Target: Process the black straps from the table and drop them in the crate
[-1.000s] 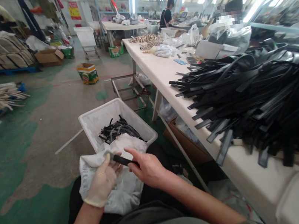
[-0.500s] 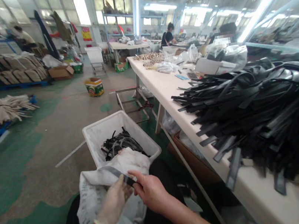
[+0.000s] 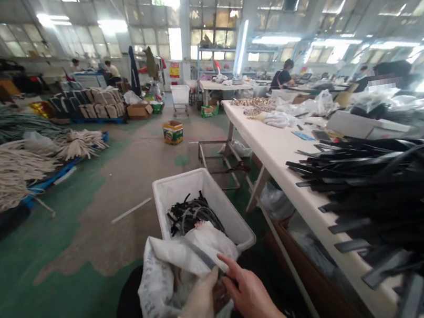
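Observation:
My left hand (image 3: pixel 201 300), in a pale glove, is closed on a dark grey strap (image 3: pixel 201 256) that runs away from me over a white cloth sack (image 3: pixel 153 274) on my lap. Bare and close beside it, my right hand (image 3: pixel 249 287) pinches the strap's near end, its index finger stretched along it. The fingers partly hide that end. Just past the sack, a white plastic bin (image 3: pixel 225 207) holds a tangle of black straps (image 3: pixel 192 212).
On the right, a long white table (image 3: pixel 259 133) carries a large pile of black straps (image 3: pixel 390 180). A metal frame (image 3: pixel 216 163) stands by its leg. Bundles of beige strips (image 3: pixel 3 174) lie at left; a cardboard box (image 3: pixel 173 132) sits on the floor. Other people work farther back.
The view has turned left, so the bin, table and hands appear farther right. My hands have come closer together on the strap.

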### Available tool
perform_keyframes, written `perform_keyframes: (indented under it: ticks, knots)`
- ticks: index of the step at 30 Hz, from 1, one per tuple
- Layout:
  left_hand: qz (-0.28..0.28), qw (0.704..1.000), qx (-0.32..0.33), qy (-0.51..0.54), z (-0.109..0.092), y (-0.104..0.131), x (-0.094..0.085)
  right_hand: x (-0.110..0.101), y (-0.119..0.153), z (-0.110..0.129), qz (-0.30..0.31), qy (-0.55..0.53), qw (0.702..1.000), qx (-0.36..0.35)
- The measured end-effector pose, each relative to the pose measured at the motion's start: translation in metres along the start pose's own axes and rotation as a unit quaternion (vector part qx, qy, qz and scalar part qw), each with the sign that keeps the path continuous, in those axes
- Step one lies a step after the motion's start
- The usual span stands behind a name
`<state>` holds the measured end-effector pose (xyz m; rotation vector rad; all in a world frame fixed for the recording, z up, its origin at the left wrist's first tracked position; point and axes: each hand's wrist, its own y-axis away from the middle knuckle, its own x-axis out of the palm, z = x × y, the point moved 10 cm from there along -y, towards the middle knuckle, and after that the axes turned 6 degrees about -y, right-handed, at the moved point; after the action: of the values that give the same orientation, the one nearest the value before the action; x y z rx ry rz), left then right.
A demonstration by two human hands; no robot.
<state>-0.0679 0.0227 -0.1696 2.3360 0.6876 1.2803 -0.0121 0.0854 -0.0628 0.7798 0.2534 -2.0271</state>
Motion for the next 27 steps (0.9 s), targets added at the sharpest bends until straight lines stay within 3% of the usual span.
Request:
perform_keyframes:
  ticks: [3, 5, 9, 11, 14, 16, 19, 23, 27]
  knots:
    - [-0.056, 0.998, 0.037, 0.001, -0.025, 0.001, -0.013, 0.003, 0.006, -0.006, 0.040, -0.069, 0.997, 0.015]
    - [-0.064, 0.997, 0.046, 0.004, -0.034, 0.004, -0.017, 0.005, 0.010, -0.010, 0.062, -0.095, 0.993, 0.034]
    - [0.024, 0.999, 0.023, 0.005, -0.008, 0.009, 0.010, 0.000, 0.006, 0.000, 0.047, -0.049, 0.998, 0.017]
    - [0.041, 0.999, 0.018, 0.006, 0.002, 0.010, 0.020, -0.002, 0.008, 0.012, 0.065, -0.060, 0.996, 0.008]
    - [0.035, 0.999, 0.009, 0.025, -0.008, 0.014, 0.015, -0.001, 0.021, 0.036, 0.153, -0.112, 0.982, -0.019]
    - [0.039, 0.998, 0.000, 0.044, -0.023, 0.019, 0.009, -0.007, 0.030, 0.051, 0.174, -0.103, 0.977, -0.070]
    - [0.057, 0.997, -0.014, 0.049, -0.035, 0.027, 0.006, -0.021, 0.034, 0.069, 0.100, -0.034, 0.980, -0.168]
    - [0.056, 0.997, -0.034, 0.028, -0.022, 0.029, 0.010, -0.028, 0.026, 0.081, -0.016, 0.066, 0.962, -0.263]
    - [0.075, 0.997, -0.031, 0.011, -0.009, 0.031, 0.019, -0.013, 0.019, 0.081, -0.005, 0.131, 0.937, -0.323]
